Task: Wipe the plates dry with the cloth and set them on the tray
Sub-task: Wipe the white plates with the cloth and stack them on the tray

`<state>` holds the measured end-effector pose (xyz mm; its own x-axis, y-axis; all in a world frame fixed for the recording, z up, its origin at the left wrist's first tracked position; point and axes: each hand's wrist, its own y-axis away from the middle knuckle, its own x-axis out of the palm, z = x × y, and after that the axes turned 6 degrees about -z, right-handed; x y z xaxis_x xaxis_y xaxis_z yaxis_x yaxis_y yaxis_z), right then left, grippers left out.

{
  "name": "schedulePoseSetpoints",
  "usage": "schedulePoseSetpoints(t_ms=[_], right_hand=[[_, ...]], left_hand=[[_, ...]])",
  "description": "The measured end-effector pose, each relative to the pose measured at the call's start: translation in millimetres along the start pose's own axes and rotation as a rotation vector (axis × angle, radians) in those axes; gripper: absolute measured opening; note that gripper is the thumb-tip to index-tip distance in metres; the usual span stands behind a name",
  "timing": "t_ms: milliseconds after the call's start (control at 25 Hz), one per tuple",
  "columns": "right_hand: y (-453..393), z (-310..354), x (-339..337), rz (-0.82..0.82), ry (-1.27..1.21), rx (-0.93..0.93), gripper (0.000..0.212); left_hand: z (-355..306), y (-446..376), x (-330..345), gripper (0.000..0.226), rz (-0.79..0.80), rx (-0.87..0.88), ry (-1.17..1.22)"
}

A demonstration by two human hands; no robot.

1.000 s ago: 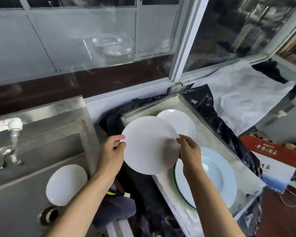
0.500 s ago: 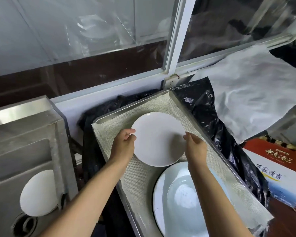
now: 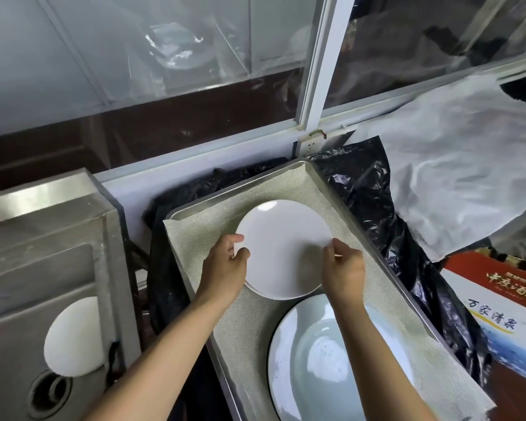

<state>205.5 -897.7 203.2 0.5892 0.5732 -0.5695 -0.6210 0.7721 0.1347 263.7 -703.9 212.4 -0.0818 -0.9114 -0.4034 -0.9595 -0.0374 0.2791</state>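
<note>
The left hand (image 3: 225, 262) pinches the near-left rim of the small white plate (image 3: 281, 247), thumb on top and fingers curled beneath. The right hand (image 3: 343, 268) grips the opposite rim the same way, thumb over the edge. Between them the plate sits low over the far half of the tray (image 3: 316, 174), and a second pale rim shows just under its near-left edge, so it looks to be going down onto another small plate already lying there.

To set it well, I'd say both hands should lower it level and centred on the one beneath, then let the fingers slide out sideways, not drop it, since china on china chips easily. The near edge comes close to the large pale-blue plate (image 3: 331, 360) in the tray's near half; whether they touch I cannot tell, so a nudge toward the tray's far edge would keep them apart. The woven liner (image 3: 201, 235) under everything should stop sliding.

Beyond the tray's left edge, past the black plastic (image 3: 164, 268), one more white plate (image 3: 73, 335) leans in the steel sink (image 3: 43, 238), apparently next for drying. I see no wiping cloth in either hand. A printed box (image 3: 498, 314) stands off the tray's right edge.
</note>
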Motion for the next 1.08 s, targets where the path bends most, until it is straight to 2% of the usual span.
schedulePoseSetpoints(t_ms=[120,200,520,760,1080], right_hand=[[14.0,5.3,2.9,-0.055,0.117,-0.053,0.031],[26.1,10.6,6.8,-0.062,0.113,-0.11,0.037],[100.1,47.1,33.5,0.072,-0.036,-0.263,0.03],[188.3,74.8,65.5,0.177,-0.06,-0.326,0.029],[348.1,89.0,146.3,0.238,-0.057,-0.325,0.026]], left_hand=[[-1.8,7.4,-10.3,0.025,0.007,0.034,0.031],[-2.2,13.7,-19.4,0.024,0.008,0.086,0.044],[15.8,47.5,-85.3,0.025,-0.027,0.172,0.066],[50.6,83.8,-172.3,0.03,-0.083,0.099,0.157],[143.1,132.5,-323.4,0.029,-0.113,0.037,0.129]])
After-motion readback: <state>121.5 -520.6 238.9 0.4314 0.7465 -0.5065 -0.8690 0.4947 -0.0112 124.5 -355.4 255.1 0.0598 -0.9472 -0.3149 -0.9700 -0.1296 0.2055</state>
